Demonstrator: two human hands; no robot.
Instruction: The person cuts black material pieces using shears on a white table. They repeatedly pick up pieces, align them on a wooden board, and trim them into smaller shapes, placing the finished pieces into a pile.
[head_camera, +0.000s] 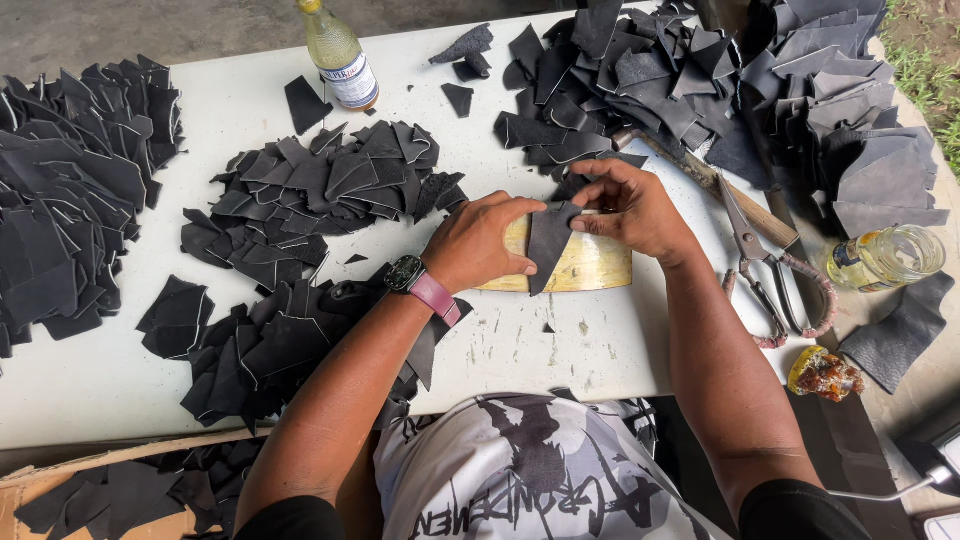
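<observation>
Looking down from the head camera, both hands meet over a pale wooden block (580, 265) near the middle of the white counter (120, 370). A dark grey leather piece (550, 245) lies on that block, its long axis running from near the top edge down toward the person, ending in a narrow point at the block's front edge. The left hand (480, 245) lies just to the left of the piece, palm down on the block, fingers (520, 208) curled and touching the piece's left edge. The right hand (635, 210) comes from the right and above; its fingers (585, 190) pinch the top corner. So both hands are closed on the piece, the right gripping, the left pressing (how firmly cannot be told).

The piece looks thin, matte and limp, with a paler cut edge, like the many scraps (320, 195) heaped around. Scissors (760, 260) lie right of the right wrist, near a jar (885, 258); a bottle (340, 55) stands at the far edge.
</observation>
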